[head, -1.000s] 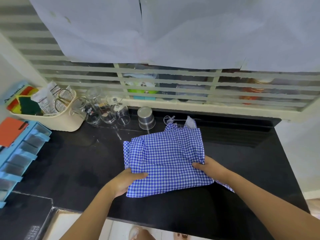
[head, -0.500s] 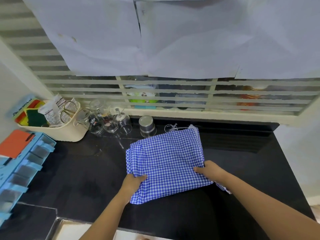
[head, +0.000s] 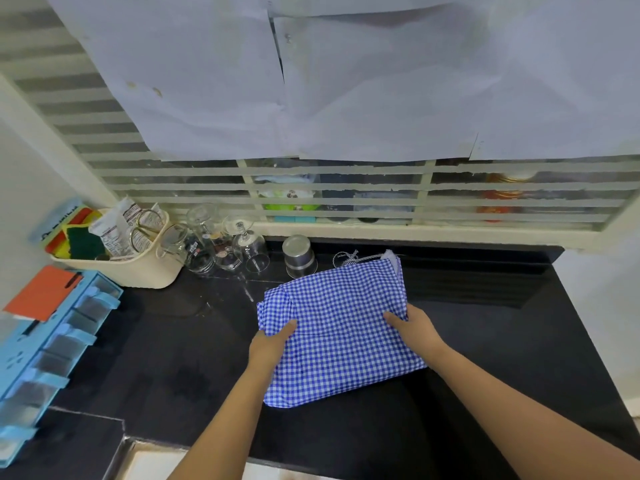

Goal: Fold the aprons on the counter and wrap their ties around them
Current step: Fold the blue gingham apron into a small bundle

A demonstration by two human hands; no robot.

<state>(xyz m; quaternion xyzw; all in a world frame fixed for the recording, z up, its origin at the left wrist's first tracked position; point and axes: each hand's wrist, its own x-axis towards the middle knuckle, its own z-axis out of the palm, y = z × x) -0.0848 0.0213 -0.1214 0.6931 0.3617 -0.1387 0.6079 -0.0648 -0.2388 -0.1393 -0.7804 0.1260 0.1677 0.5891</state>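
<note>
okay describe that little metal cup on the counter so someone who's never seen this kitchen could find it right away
Start at the black counter under the slatted window. Along its back edge, look between the cluster of upturned clear glasses and the blue checked apron held by both hands. The steel cup stands there upside down: it is the only opaque, shiny metal vessel.

The black worktop (head: 166, 358) carries a folded blue-and-white checked apron (head: 339, 327) near its middle. Behind the apron stand a steel cup (head: 299, 256) and upturned glasses (head: 225, 244). A cream basket (head: 138, 268) stands at the back left corner.
</note>
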